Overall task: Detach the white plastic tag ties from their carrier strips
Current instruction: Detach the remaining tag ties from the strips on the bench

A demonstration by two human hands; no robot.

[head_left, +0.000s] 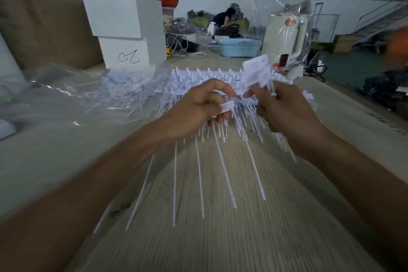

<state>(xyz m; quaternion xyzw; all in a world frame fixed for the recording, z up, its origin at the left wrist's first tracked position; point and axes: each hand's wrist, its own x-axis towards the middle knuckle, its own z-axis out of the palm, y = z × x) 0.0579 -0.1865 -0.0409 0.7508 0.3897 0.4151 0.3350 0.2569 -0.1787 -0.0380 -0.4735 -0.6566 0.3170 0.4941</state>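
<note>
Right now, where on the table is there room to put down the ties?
Bare wood lies near the person, between the two forearms, crossed only by thin tie tails. Another bare strip sits at the right edge. It is crowded ahead: strips of ties behind the left hand and right hand, clear bags on the left.

We count two hands: a left hand (pixel 198 104) and a right hand (pixel 284 108). Two white boxes (pixel 123 28) sit stacked at the back, plus one blue basket (pixel 239 47) and one person (pixel 224 17) crouched far off. About six long tie tails (pixel 223 168) hang loose toward us. The tag ties (pixel 256 70) in the bunch and on the carrier strips (pixel 198 77) are too many and too blurry for us to count.
</note>
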